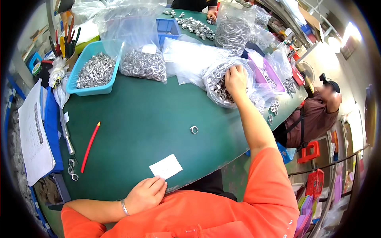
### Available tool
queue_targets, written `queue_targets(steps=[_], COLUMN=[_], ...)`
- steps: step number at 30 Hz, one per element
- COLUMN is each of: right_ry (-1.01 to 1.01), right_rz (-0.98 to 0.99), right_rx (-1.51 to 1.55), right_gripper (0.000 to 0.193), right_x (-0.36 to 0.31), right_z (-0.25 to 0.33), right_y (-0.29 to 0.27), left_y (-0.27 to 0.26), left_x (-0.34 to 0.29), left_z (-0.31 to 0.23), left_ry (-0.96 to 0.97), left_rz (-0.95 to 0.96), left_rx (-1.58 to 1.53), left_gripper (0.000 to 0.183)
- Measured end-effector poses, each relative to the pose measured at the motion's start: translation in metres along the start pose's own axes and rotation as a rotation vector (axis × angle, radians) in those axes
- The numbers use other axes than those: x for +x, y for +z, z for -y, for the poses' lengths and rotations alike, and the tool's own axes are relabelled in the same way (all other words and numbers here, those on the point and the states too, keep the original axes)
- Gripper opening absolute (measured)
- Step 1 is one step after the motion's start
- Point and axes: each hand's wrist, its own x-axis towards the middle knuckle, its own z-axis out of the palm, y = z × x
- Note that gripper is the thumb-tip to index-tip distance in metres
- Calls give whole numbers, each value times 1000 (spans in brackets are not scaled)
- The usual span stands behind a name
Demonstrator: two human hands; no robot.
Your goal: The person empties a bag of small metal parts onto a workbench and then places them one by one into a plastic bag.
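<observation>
My left hand (147, 194) lies palm down at the near table edge. Its fingers stretch forward, and the tips touch the lower edge of a white card (166, 166). Farther off to the right, my right hand (236, 81) reaches into a clear plastic bag (206, 79) of metal rings (217, 81). Its fingers bend down into the rings, where the tips are hidden, so I cannot make out what they grip. A single silver ring (193, 129) sits apart on the green table (135, 127), between the card and the bag.
A red pointed stick (90, 146), a metal-handled tool (66, 135) and several rings (72, 169) lie at left. Behind are a turquoise basket (81, 92) of metal parts, a bag of rings (143, 65) and a purple tray (266, 73). People are at the far side and right (313, 115).
</observation>
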Motion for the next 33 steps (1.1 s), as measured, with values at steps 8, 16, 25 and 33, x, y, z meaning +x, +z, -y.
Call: queue_targets(steps=[8, 16, 25, 33], right_ry=[-319, -633, -235, -759], right_rz=[-103, 690, -249, 146], right_rx=[93, 742, 102, 653], right_gripper=[15, 15, 19, 14], right_x=[11, -125, -25, -74], right_z=[24, 93, 4, 191], right_y=[-41, -71, -66, -53], left_y=[-2, -2, -3, 1], left_x=[4, 6, 3, -4], left_z=[1, 0, -4, 3], left_ry=[2, -11, -9, -49], left_rz=[-1, -9, -43, -82], left_rx=[-33, -40, -26, -130], left_gripper=[25, 24, 24, 26])
